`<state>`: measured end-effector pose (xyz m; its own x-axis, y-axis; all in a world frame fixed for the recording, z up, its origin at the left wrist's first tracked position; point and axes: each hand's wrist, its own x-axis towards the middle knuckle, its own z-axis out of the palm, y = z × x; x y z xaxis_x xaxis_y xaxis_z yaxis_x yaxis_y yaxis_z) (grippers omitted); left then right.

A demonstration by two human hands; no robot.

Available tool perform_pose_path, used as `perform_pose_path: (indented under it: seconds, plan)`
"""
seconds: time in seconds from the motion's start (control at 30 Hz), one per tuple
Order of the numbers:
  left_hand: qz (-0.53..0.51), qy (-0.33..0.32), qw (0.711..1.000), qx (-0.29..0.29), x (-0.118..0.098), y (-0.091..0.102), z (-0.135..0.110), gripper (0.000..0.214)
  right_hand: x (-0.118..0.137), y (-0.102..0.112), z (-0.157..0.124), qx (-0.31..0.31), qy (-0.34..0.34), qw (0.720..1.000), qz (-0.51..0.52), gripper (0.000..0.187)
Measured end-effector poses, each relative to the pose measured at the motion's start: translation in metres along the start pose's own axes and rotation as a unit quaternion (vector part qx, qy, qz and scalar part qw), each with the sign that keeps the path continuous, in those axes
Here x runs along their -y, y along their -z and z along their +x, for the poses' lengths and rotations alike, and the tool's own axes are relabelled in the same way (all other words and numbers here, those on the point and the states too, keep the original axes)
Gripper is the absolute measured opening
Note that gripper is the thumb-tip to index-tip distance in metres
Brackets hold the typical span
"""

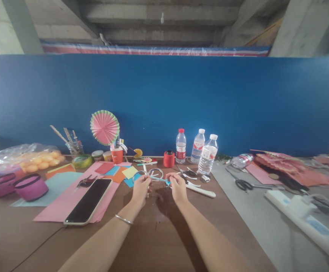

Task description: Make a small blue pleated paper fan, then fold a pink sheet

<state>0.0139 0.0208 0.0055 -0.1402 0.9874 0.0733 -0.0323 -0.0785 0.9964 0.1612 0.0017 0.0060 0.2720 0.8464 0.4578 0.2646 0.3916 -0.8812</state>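
My left hand [141,189] is closed in a pinch, a silver bangle on its wrist. My right hand [178,187] is also pinched shut. Between the two hands runs a thin light blue strip [160,179], its ends at my fingertips; its material is too small to make out. Just behind the fingers lie pale rings [156,173], partly covered by my hands. To the right of my right hand rests a white-handled tool [201,190]. A red thread spool [169,159] stands beyond my hands, near the blue partition.
At left are a phone [89,202] on pink paper [51,213], small colored paper squares [130,172] and purple cups [31,187]. A pink paper fan [104,127] stands in a red cup [117,155]. Water bottles [208,155], scissors [245,185] and a power strip [300,219] are at right.
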Motion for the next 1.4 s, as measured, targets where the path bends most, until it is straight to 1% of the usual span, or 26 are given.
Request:
perform_pose_path:
  seconds: [0.13, 0.3, 0.47, 0.57, 0.67, 0.8, 0.93, 1.03, 1.13, 1.4]
  plan:
    - [0.007, -0.018, 1.0, 0.009, 0.002, 0.002, 0.002, 0.01, 0.003, -0.004, -0.002, 0.056, -0.025, 0.998, 0.026, 0.017]
    - [0.005, -0.041, 0.999, 0.023, -0.002, 0.001, 0.001, 0.018, 0.004, -0.008, -0.003, 0.097, -0.079, 0.99, 0.07, 0.01]
    - [0.01, -0.08, 0.996, 0.043, -0.006, -0.003, 0.0, 0.026, 0.007, -0.015, -0.008, 0.127, -0.142, 0.971, 0.141, 0.006]
    - [0.043, -0.115, 0.992, 0.043, -0.007, -0.001, 0.002, 0.025, 0.008, -0.018, -0.009, 0.12, -0.176, 0.961, 0.179, 0.009]
    - [0.108, -0.165, 0.979, 0.054, -0.009, 0.004, 0.002, 0.02, 0.006, -0.019, -0.009, 0.1, -0.21, 0.949, 0.211, 0.013]
    - [0.2, -0.251, 0.943, 0.088, -0.017, 0.009, -0.003, 0.011, 0.005, -0.02, -0.009, 0.08, -0.229, 0.938, 0.247, 0.014]
    - [0.261, -0.306, 0.908, 0.115, -0.022, 0.009, -0.01, 0.013, 0.003, -0.019, -0.011, 0.06, -0.22, 0.938, 0.26, 0.013]
    - [0.287, -0.33, 0.891, 0.12, -0.023, 0.009, -0.011, 0.015, 0.001, -0.02, -0.012, 0.048, -0.21, 0.942, 0.256, 0.012]
    - [0.304, -0.345, 0.88, 0.116, -0.022, 0.008, -0.01, 0.017, -0.001, -0.021, -0.013, 0.046, -0.203, 0.944, 0.256, 0.013]
    - [0.327, -0.355, 0.869, 0.111, -0.023, 0.009, -0.01, 0.018, -0.005, -0.021, -0.012, 0.048, -0.2, 0.948, 0.242, 0.016]
